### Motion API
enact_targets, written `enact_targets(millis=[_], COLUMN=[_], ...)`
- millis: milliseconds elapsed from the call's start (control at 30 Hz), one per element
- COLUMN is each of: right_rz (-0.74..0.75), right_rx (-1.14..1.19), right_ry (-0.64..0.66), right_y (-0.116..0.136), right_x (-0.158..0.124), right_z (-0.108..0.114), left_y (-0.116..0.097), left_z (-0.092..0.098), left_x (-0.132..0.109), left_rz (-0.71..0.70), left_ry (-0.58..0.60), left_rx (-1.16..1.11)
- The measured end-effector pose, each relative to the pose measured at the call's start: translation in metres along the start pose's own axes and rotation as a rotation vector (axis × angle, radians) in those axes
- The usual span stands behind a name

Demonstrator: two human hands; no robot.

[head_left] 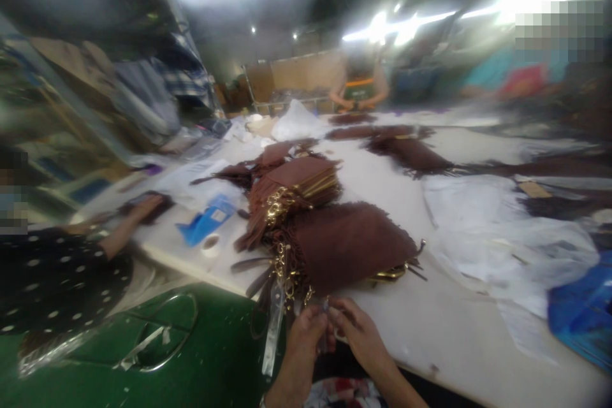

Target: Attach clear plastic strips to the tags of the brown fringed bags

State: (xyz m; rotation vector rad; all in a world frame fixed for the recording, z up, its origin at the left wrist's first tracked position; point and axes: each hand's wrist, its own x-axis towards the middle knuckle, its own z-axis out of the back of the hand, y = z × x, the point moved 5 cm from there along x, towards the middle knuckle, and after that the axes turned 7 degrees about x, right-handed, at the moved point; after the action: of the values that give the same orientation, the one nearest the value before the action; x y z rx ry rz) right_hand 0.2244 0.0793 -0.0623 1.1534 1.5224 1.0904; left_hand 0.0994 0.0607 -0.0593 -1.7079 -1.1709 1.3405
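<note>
My left hand (306, 333) and my right hand (356, 325) meet at the table's near edge, fingers pinched together. Between the fingertips is something small; blur hides what it is. Just beyond them lies a stack of brown fringed leather pouches (354, 245) with gold zippers showing along the side. A second stack of pouches (299, 182) sits behind it. Gold chain and clasps (282, 268) spill from the left side of the near stack. A transparent plastic strip (273, 331) hangs over the edge, left of my left hand.
A blue tape dispenser (208, 220) and a tape roll (209, 245) lie left of the stacks. White plastic bags (507, 248) and a blue bag (581, 309) cover the right side. A co-worker in a dotted sleeve (62, 274) handles a dark piece at left; others stand across the table.
</note>
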Motion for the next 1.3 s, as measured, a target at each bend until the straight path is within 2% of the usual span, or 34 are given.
enact_targets(millis=[133, 267, 467, 633, 967, 1300], right_rz=[-0.059, -0.070, -0.093, -0.110, -0.130, -0.127], right_rx=[0.109, 0.177, 0.258, 0.286, 0.281, 0.255], right_ry=[-0.012, -0.086, -0.121, -0.106, -0.106, -0.133], right_y=[-0.005, -0.003, -0.009, -0.018, -0.014, -0.014], right_x=[-0.001, 0.002, 0.007, 0.003, -0.001, 0.000], right_z=[0.000, 0.009, 0.012, 0.007, 0.006, 0.011], left_y=[0.012, 0.016, 0.014, 0.019, 0.029, 0.028], left_z=[0.007, 0.011, 0.012, 0.014, 0.016, 0.015], left_x=[0.002, -0.005, -0.027, -0.031, -0.024, -0.024], left_rz=[0.089, 0.124, 0.180, 0.229, 0.218, 0.223], left_ry=[0.026, 0.030, -0.028, -0.114, -0.134, -0.140], left_rx=[0.083, 0.087, -0.126, -0.256, -0.239, -0.245])
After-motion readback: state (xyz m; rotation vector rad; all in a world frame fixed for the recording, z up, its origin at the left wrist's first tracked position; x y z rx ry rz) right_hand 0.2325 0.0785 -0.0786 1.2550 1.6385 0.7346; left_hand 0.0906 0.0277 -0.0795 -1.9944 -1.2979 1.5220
